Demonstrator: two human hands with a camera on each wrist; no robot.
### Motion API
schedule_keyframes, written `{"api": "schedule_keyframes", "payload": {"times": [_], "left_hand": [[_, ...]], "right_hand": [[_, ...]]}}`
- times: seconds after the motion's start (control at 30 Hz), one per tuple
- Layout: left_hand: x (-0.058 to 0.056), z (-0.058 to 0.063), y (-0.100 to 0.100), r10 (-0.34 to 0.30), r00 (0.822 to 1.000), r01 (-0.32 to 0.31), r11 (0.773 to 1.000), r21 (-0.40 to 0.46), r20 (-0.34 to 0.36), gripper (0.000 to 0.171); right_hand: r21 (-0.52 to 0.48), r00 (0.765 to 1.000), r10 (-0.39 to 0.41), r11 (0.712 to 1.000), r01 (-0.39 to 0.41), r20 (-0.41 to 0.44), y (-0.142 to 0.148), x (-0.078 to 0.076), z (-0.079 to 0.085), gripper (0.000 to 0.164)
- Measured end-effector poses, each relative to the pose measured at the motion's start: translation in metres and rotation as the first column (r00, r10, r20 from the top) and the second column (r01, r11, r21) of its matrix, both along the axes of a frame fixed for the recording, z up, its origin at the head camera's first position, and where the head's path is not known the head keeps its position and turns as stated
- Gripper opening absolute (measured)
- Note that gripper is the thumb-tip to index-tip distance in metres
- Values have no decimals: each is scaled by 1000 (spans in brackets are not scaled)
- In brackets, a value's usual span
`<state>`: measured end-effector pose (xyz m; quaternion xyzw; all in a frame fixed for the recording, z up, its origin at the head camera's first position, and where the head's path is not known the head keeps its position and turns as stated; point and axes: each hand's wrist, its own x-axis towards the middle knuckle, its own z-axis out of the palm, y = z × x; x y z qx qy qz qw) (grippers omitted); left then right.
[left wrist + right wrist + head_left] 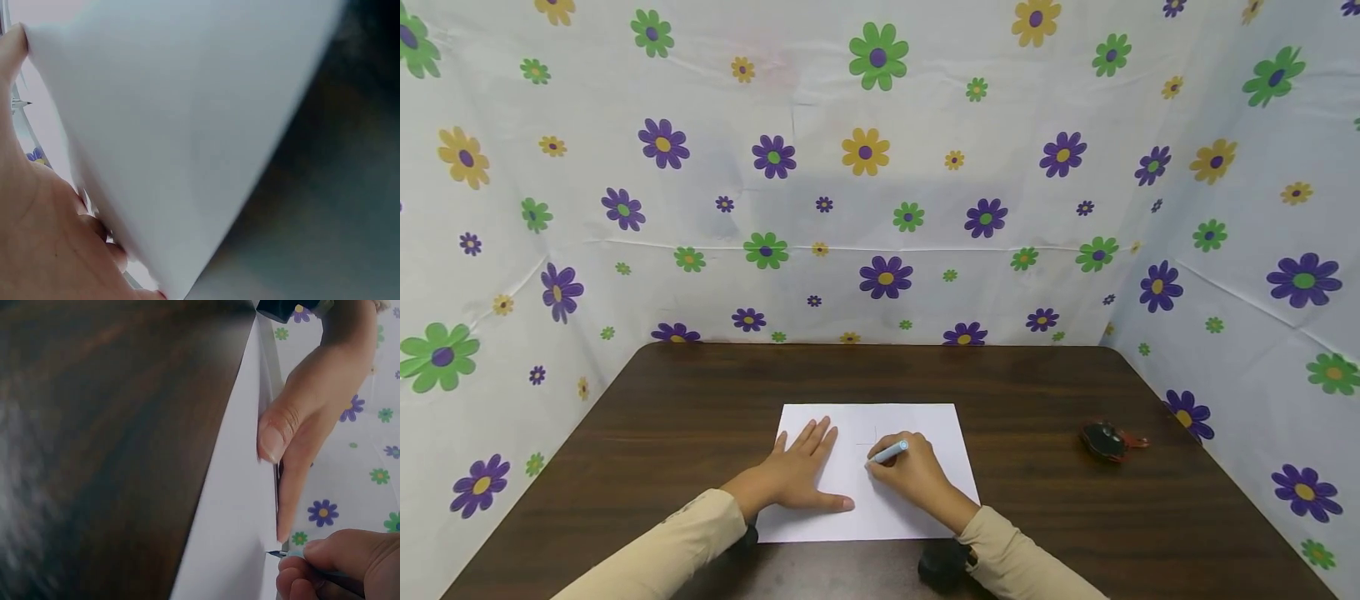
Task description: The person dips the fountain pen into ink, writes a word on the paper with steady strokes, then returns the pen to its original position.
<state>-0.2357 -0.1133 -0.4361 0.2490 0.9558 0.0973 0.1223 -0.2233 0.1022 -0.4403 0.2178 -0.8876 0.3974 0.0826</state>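
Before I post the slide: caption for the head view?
Left hand spread on a white paper sheet, right hand gripping a light-blue pen, dark wood-grain table beneath.

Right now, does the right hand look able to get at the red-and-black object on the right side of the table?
Probably yes: I see no obstacle between the right hand and the red-and-black object. However, that hand grips a blue pen, which it may need to put down first.

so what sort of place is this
Probably an indoor drawing or writing spot: flower-print sheeting rises behind and beside a dark table, where a sheet of paper lies and the right hand holds a pen.
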Motion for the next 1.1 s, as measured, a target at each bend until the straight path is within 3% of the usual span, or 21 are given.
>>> {"api": "schedule_keyframes", "payload": {"times": [0.87,1.1], "left_hand": [[-2,-3,-3,-3,1000,3,1000,-5,-6,116],[-3,-5,-2,3,1000,-3,1000,-6,-4,116]], "right_hand": [[-9,998,63,998,-63,5,-7,3,3,4],[-24,1000,-20,1000,20,12,7,-7,12,3]]}}
